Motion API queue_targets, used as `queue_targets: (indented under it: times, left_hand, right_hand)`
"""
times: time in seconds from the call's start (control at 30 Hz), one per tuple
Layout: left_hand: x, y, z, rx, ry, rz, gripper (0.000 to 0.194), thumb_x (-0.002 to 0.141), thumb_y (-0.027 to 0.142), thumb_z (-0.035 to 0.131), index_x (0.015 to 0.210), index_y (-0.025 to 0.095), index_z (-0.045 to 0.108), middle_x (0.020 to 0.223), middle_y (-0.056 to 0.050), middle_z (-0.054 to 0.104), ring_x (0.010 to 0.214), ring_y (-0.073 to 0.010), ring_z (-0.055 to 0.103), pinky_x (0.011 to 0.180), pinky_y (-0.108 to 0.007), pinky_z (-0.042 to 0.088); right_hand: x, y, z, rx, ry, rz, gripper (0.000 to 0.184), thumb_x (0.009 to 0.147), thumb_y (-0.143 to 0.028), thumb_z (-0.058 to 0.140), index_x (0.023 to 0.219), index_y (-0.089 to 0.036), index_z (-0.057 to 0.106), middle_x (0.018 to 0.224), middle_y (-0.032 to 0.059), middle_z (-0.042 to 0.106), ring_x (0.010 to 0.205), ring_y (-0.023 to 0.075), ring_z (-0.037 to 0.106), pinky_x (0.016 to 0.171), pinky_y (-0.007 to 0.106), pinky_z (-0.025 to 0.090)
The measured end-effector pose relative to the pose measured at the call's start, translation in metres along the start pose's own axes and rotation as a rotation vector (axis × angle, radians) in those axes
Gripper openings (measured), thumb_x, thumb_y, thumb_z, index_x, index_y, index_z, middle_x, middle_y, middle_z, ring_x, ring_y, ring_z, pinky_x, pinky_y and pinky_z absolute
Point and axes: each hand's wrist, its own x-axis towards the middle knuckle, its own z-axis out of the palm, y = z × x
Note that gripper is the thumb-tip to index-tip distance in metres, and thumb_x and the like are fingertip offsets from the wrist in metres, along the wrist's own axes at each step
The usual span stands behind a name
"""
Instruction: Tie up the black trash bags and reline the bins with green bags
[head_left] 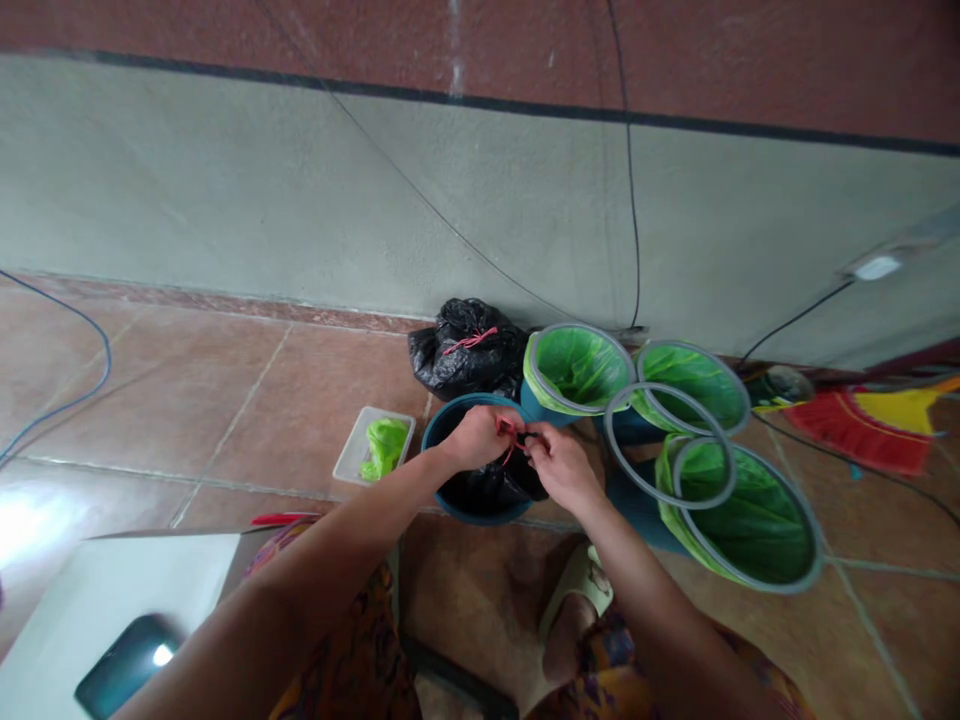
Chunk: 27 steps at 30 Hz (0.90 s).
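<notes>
A blue bin stands on the floor between my feet and the wall, with a black trash bag inside it. Over its opening, my left hand is closed on the red drawstring of that bag. My right hand meets it from the right, fingers pinched on the gathered black neck of the bag beside the drawstring. Exactly how the string runs between the fingers is partly hidden. Behind the bin, a full black trash bag, closed with a red tie, rests against the wall.
To the right stand bins lined with green bags, and a loose grey ring lies across them. A white tray with a green bag is at left. A phone lies on a white surface. Cables run along wall and floor; a red-yellow broom is far right.
</notes>
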Motion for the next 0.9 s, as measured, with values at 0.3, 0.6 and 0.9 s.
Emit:
queue_targets:
  times: [0.3, 0.6, 0.9]
  left_hand:
    - [-0.003, 0.012, 0.01, -0.03, 0.128, 0.146, 0.024, 0.081, 0.003, 0.048, 0.086, 0.017, 0.067, 0.088, -0.004, 0.068, 0.087, -0.0144, 0.063, 0.082, -0.027, 0.05]
    - [-0.002, 0.018, 0.007, -0.159, 0.149, -0.09, 0.013, 0.084, 0.012, 0.053, 0.084, 0.016, 0.065, 0.086, -0.002, 0.067, 0.083, -0.0134, 0.062, 0.082, -0.025, 0.049]
    - [-0.002, 0.023, 0.0, -0.41, 0.048, -0.204, 0.014, 0.083, 0.021, 0.056, 0.074, 0.014, 0.063, 0.061, 0.002, 0.059, 0.054, -0.0085, 0.054, 0.054, -0.019, 0.042]
  right_hand:
    - [0.005, 0.006, 0.013, 0.487, -0.043, 0.014, 0.023, 0.089, -0.028, 0.045, 0.093, -0.019, 0.065, 0.069, 0.0003, 0.065, 0.053, 0.0117, 0.058, 0.051, 0.023, 0.047]
    - [-0.002, 0.0, 0.004, 0.875, -0.064, 0.144, 0.033, 0.067, -0.046, 0.073, 0.08, -0.015, 0.068, 0.064, -0.0015, 0.059, 0.046, 0.0042, 0.042, 0.037, 0.015, 0.021]
    - [0.001, 0.003, 0.008, 0.897, 0.012, 0.161, 0.028, 0.06, -0.036, 0.074, 0.076, -0.014, 0.071, 0.049, -0.0049, 0.049, 0.045, 0.0061, 0.038, 0.04, 0.018, 0.019]
